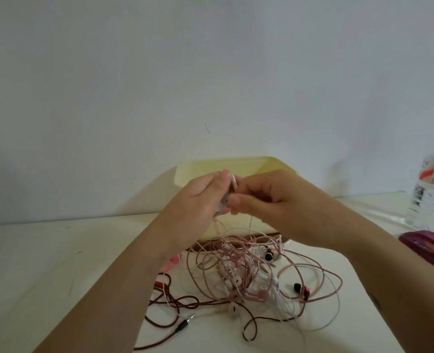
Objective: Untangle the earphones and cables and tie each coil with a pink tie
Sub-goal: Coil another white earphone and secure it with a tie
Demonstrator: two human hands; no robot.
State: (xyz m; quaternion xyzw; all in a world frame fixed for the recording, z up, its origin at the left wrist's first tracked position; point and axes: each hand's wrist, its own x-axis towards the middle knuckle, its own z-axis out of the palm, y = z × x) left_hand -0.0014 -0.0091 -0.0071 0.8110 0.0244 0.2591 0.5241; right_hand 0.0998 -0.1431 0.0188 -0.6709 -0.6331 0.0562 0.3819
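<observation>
A tangle of earphones and cables [246, 278] lies on the white table: pink cords, white cords with white earbuds, and a dark red braided cable [175, 301] ending in a black jack plug. My left hand [198, 200] is raised above the tangle, holding a small bundle of pink and white cable between thumb and fingers. My right hand [264, 197] meets it, pinching the same cable bundle at its fingertips. Thin strands hang from both hands down into the pile. Pink ties [172, 262] peek out beside my left forearm.
A pale yellow box [269, 164] stands open behind my hands against the wall. A clear water bottle [432, 189] stands at the far right. A magenta pouch [429, 250] lies on the table at the right edge.
</observation>
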